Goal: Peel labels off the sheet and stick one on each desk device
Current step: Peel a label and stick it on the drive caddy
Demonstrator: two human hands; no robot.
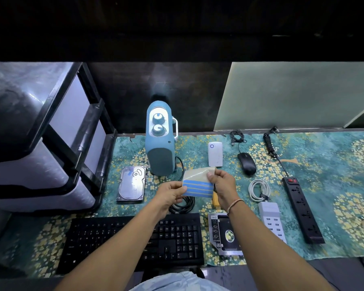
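Observation:
I hold the label sheet [198, 184] above the desk's middle; blue label strips cover its lower half and its upper half is bare backing. My left hand [172, 195] pinches its left edge. My right hand [222, 186] pinches the top right corner, where a thin strip curls up. Around it lie a hard drive [132, 183] bearing a blue mark, a blue speaker [160, 141], a white adapter [215, 154], a black mouse [246, 163], a black power strip [302, 208], a white USB charger [271, 219], a drive caddy [225, 234] and a black keyboard [172, 240].
A black shelf rack [72, 148] with wrapped grey bins stands at the left. A coiled black cable [182, 204] lies under my hands, a white cable [259, 190] right of them. A green panel [292, 95] leans at the back right. A patterned teal mat [334, 164] covers the desk.

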